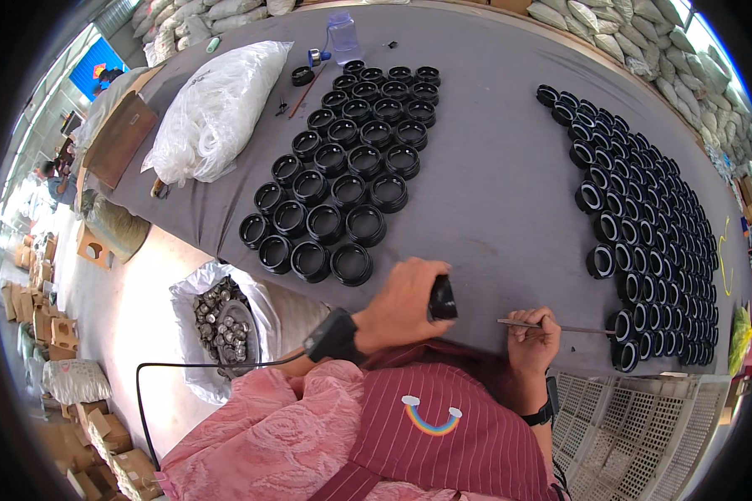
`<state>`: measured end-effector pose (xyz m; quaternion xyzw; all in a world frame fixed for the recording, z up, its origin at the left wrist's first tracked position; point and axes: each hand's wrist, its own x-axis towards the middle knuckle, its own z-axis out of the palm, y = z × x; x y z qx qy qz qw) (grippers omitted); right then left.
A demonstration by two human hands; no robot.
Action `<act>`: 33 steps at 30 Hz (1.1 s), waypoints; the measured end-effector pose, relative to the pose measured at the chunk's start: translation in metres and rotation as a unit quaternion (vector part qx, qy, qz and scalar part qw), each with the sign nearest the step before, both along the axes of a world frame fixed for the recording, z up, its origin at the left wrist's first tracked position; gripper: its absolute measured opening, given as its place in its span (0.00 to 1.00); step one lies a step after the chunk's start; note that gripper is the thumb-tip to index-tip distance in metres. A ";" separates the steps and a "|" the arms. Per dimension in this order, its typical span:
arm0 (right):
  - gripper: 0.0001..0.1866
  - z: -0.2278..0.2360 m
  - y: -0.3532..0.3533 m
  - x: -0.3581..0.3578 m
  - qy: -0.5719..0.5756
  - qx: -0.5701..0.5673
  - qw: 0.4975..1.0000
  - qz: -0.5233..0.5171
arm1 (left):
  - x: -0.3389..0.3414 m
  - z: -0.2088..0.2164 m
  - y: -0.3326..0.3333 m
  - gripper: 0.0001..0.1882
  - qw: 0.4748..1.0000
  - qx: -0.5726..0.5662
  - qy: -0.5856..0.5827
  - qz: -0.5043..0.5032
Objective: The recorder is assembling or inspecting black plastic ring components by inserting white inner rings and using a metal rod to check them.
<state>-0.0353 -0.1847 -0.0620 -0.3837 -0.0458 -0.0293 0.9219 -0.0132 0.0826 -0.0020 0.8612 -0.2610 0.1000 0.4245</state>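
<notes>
At the far left, beside the worktop (493, 184), an open white sack (194, 288) on the floor holds small grey metal parts (219, 321). Up on the grey worktop, a bulging clear plastic bag (217, 108) of pale material lies near the left edge. Just right of it stands a block of black round caps (342, 179), set open side up in slanting rows, touching one another. A clear plastic bottle (342, 33) stands at the far edge behind them.

The left hand (401, 305) hovers at the near edge, a black band on its wrist, with its fingers curled tight round one black cap (442, 299), which sits against the palm just below the block of caps. The right hand (533, 338) is close beside it, fingers pinched shut on a thin metal rod (551, 326) that lies level and points right toward the second group.

That group, black rings (643, 242) with pale inner rims, stands on edge in close rows along the right side of the worktop. A white plastic lattice crate (635, 426) sits at the lower right
</notes>
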 end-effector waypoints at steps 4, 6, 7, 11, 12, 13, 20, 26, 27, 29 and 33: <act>0.15 0.003 0.002 -0.002 -0.003 -0.008 1.000 0.007 | 0.000 0.029 0.025 0.38 0.967 0.253 -0.004 0.041; 0.16 0.002 0.004 -0.004 -0.006 -0.010 1.000 -0.001 | 0.001 0.028 0.025 0.36 0.942 0.334 0.002 0.046; 0.16 0.002 0.004 -0.004 -0.007 -0.013 1.000 -0.006 | 0.003 0.022 0.024 0.35 0.939 0.334 -0.056 0.060; 0.16 0.001 -0.008 -0.013 -0.012 -0.004 1.000 -0.006 | -0.007 0.039 0.025 0.24 0.949 0.249 -0.187 0.046; 0.15 0.001 -0.014 -0.018 -0.010 -0.033 0.999 -0.020 | -0.016 0.032 0.037 0.24 0.949 0.248 -0.187 0.050; 0.15 0.002 -0.020 -0.024 -0.007 -0.061 0.998 -0.033 | -0.032 0.019 0.055 0.19 0.972 0.208 -0.106 -0.005; 0.15 0.031 -0.040 -0.030 -0.073 -0.503 0.843 -0.176 | -0.188 -0.238 0.199 0.16 0.900 -0.022 0.352 0.255; 0.17 0.020 -0.059 -0.005 0.020 -0.424 0.905 -0.040 | -0.294 -0.317 0.216 0.18 0.755 -0.013 0.588 0.290; 0.18 0.019 -0.058 -0.004 0.064 -0.381 0.921 -0.043 | -0.299 -0.313 0.214 0.17 0.731 0.008 0.616 0.294; 0.20 0.020 -0.064 -0.007 0.127 -0.362 0.923 -0.012 | -0.311 -0.302 0.210 0.16 0.690 0.030 0.658 0.301; 0.25 0.035 -0.060 -0.016 0.177 -0.449 0.876 0.029 | -0.309 -0.281 0.183 0.15 0.649 0.027 0.698 0.302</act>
